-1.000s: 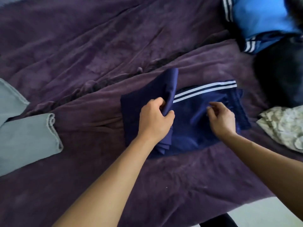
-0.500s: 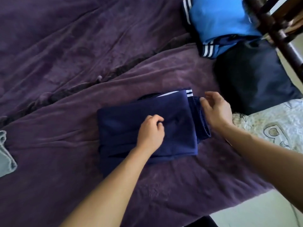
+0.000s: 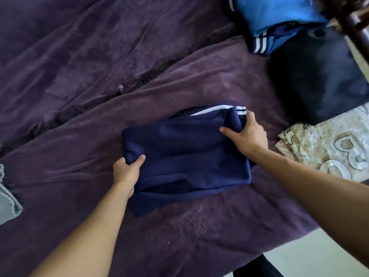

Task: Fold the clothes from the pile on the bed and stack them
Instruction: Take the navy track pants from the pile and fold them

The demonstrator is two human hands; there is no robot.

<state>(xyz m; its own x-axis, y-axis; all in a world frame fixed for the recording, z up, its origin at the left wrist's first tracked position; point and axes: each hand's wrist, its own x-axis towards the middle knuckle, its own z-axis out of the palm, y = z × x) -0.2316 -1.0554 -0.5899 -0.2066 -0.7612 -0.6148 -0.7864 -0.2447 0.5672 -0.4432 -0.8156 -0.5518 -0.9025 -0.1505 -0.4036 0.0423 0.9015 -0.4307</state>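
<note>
A folded navy garment with white stripes (image 3: 187, 148) lies in the middle of the purple blanket (image 3: 99, 76). My left hand (image 3: 127, 170) grips its near left corner, thumb on top. My right hand (image 3: 247, 134) grips its right edge by the striped end, fingers wrapped around the fold. At the far right lie a folded bright blue striped garment (image 3: 279, 19) and a folded dark navy garment (image 3: 317, 74) next to it.
A grey garment (image 3: 7, 200) pokes in at the left edge. A beige patterned cloth (image 3: 329, 148) lies at the right. A dark wooden bedpost (image 3: 357, 23) stands at the top right. The bed's near edge and pale floor (image 3: 311, 258) show bottom right.
The navy garment went from half open to folded shut. My left hand moved from its top to the near left corner; my right hand closed on its right edge.
</note>
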